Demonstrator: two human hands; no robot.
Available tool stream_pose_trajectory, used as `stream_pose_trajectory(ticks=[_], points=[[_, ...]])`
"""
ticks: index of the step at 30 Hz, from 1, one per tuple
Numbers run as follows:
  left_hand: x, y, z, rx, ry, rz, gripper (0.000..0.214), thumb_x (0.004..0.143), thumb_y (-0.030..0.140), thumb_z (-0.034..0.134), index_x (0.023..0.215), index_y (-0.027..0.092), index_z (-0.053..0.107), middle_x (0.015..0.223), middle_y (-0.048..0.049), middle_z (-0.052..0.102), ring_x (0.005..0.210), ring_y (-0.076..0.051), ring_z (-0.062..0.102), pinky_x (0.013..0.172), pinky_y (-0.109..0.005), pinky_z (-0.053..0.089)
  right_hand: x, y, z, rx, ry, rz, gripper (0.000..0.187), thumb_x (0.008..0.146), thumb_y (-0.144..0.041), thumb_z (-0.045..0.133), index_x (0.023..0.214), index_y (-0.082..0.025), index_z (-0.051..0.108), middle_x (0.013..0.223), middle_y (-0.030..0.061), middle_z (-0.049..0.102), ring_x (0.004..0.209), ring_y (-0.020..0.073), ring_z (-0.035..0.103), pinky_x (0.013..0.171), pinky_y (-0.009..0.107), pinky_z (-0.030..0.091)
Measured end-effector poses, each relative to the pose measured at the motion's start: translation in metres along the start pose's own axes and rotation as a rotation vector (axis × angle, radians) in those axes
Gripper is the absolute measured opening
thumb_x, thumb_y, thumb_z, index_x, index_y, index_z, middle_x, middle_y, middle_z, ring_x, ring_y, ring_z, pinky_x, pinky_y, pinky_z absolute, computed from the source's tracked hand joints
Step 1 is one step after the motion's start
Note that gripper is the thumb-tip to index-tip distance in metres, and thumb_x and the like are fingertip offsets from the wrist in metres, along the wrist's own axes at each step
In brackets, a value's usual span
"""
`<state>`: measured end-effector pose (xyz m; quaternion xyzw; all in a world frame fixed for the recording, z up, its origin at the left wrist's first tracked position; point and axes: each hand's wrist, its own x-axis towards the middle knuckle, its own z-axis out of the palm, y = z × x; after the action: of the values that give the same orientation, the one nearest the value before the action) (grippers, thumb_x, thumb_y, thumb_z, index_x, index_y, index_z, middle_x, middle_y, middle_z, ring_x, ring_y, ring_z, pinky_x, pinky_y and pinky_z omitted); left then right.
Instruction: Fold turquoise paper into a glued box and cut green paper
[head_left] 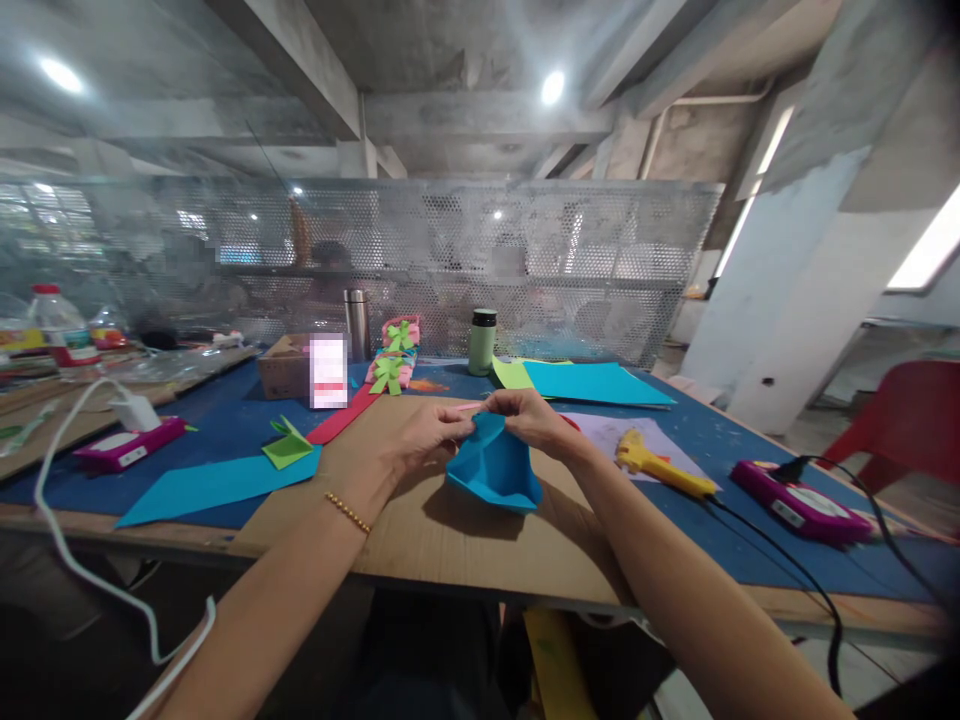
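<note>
At the far left stands one clear plastic bottle [60, 325] with a red cap. Nearer, a white plug and its limp cable [135, 410] sit on a glossy magenta device [129, 445], one of two on the table. A long, flat blue paper strip [217, 485] lies on the blue table mat [720, 440], with a small lime-green folded paper [287, 445] touching its upper edge. Behind are an open cardboard box [283, 365], a red paper strip [345, 415] and a row of pink-and-green paper bows [394, 355]. Two cylindrical flasks stand near the perforated metal screen [450, 260]: a brushed steel flask [358, 325] and a matte pale-green flask [482, 342] with a black lid.

The left hand [420, 435], with a gold bead bracelet [347, 511] on its wrist, and the right hand [536, 420] meet over a plain brown cardboard sheet [450, 540]. Both pinch the top edge of the blue paper form [495, 468], fingertips pressed together on the paper from either side. The form is smooth, bright blue card, creased into an open pocket that widens downward. Its lower corner is touching or just above the cardboard; which, I cannot tell. It casts a shadow there.

To the right lie a flat lime sheet [512, 374] and a teal sheet [592, 383], overlapping. A single yellow glue gun [656, 465] lies on white paper, and the second magenta device [799, 500] has a black cable plugged in. A red plastic chair [907, 420] stands beyond the table edge.
</note>
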<state>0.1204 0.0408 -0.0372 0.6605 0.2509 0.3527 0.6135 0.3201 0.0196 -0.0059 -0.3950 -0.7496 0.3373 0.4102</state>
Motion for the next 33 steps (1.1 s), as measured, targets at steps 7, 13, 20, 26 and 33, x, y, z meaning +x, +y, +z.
stream_pose_trajectory(ticks=[7,13,20,26,33], points=[[-0.002,0.004,0.002,0.031,-0.019,0.031,0.049,0.064,0.057,0.082,0.061,0.014,0.058,0.056,0.0042,0.048,0.052,-0.007,0.039,0.054,-0.025,0.027,0.001,0.001,0.0,-0.045,0.008,-0.021,0.023,0.07,-0.036,0.074,0.075,-0.014,0.068,0.07,0.0016,0.066,0.062,0.0118,0.056,0.056,0.024,0.044],[-0.004,0.007,0.005,0.048,-0.048,-0.028,0.052,0.062,0.057,0.083,0.056,0.015,0.053,0.051,0.0068,0.038,0.049,-0.006,0.033,0.052,-0.025,0.022,0.002,-0.001,0.002,-0.085,0.045,-0.145,0.023,0.074,-0.037,0.073,0.079,-0.015,0.069,0.067,0.0003,0.063,0.061,0.0113,0.053,0.057,0.024,0.042],[-0.005,0.01,0.006,0.065,-0.029,0.015,0.05,0.064,0.054,0.083,0.057,0.014,0.054,0.054,0.0066,0.039,0.05,-0.005,0.032,0.052,-0.024,0.02,0.0,-0.003,-0.001,-0.111,0.017,-0.135,0.027,0.077,-0.041,0.07,0.079,-0.015,0.071,0.071,0.0024,0.067,0.064,0.013,0.057,0.06,0.026,0.045],[-0.005,0.008,0.004,0.027,0.016,0.04,0.039,0.067,0.047,0.083,0.073,0.012,0.065,0.063,0.0028,0.051,0.058,-0.008,0.043,0.056,-0.024,0.028,-0.003,-0.01,-0.003,-0.134,-0.014,-0.129,0.033,0.076,-0.046,0.074,0.087,-0.015,0.072,0.082,0.0061,0.073,0.075,0.017,0.065,0.067,0.029,0.052],[-0.004,0.007,0.001,0.071,-0.025,0.099,0.039,0.069,0.049,0.08,0.072,0.013,0.067,0.068,0.0,0.056,0.065,-0.011,0.047,0.064,-0.027,0.035,-0.005,-0.014,-0.006,-0.164,-0.05,-0.165,0.025,0.08,-0.039,0.07,0.086,-0.015,0.072,0.081,0.0055,0.073,0.074,0.0162,0.065,0.068,0.028,0.052]])
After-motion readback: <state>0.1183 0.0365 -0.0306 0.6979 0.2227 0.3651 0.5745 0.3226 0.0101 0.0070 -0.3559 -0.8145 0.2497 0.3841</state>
